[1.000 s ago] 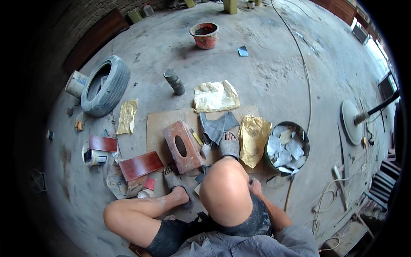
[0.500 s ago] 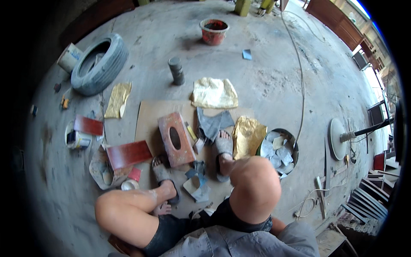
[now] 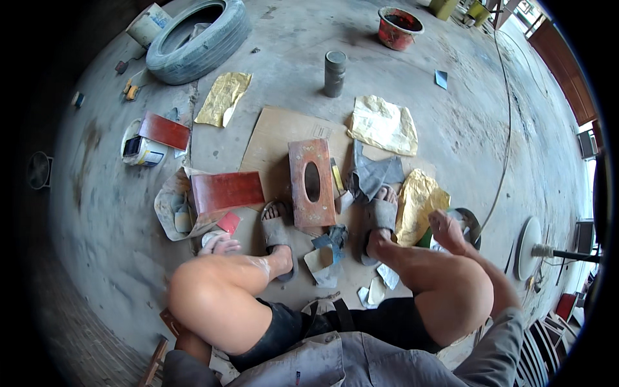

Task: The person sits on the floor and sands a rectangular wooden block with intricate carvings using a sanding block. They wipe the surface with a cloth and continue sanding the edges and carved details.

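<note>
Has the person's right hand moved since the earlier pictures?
Yes, forward: judged against the round bucket, the right hand was nearer the body; now it overlaps the bucket in view.

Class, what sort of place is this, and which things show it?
Probably a workshop, judging by the stained floor, the smeared red bucket and the wooden-looking box with an oval opening on cardboard.

Upright dark round bucket [image 3: 471, 222] by right hand [image 3: 446, 230], small white container [image 3: 208, 238] by left hand [image 3: 224, 245]
</note>
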Motion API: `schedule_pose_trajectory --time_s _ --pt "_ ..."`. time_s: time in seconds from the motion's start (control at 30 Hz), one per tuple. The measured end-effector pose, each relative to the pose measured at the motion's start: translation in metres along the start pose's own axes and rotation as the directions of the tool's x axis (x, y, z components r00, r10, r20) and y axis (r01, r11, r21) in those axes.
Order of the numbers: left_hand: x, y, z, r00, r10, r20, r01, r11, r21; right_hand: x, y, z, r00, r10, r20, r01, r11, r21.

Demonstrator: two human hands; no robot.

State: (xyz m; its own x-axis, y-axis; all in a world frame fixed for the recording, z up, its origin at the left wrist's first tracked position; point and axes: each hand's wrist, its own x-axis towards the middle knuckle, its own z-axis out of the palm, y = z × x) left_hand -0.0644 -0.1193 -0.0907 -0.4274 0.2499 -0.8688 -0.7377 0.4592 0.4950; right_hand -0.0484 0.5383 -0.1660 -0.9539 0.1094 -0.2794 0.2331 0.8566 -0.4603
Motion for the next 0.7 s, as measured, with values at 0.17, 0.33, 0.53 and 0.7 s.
schedule_pose_trajectory --time_s 0.17,0.33,0.53,0.7 --pt "0.072 0.071 0.001 0.971 0.208 -0.119 -0.222 0.967 -0.123 0.098 -0.081 0.011 0.995 -0.084 0.045 0.085 0.996 -0.023" --pt "0.173 0.118 0.007 0.966 0.207 -0.154 -0.109 0.869 0.483 0.126 -0.123 0.067 0.976 -0.174 0.131 0.155 0.977 0.145" --pt "0.227 0.118 0.048 0.961 0.19 -0.201 -0.026 0.785 0.618 0.114 -0.121 0.113 0.97 -0.161 0.181 0.118 0.966 0.23" --pt "0.22 0.124 0.067 0.925 0.191 -0.329 -0.029 0.897 0.441 0.109 -0.137 0.14 0.978 -0.153 0.144 0.109 0.957 0.27"
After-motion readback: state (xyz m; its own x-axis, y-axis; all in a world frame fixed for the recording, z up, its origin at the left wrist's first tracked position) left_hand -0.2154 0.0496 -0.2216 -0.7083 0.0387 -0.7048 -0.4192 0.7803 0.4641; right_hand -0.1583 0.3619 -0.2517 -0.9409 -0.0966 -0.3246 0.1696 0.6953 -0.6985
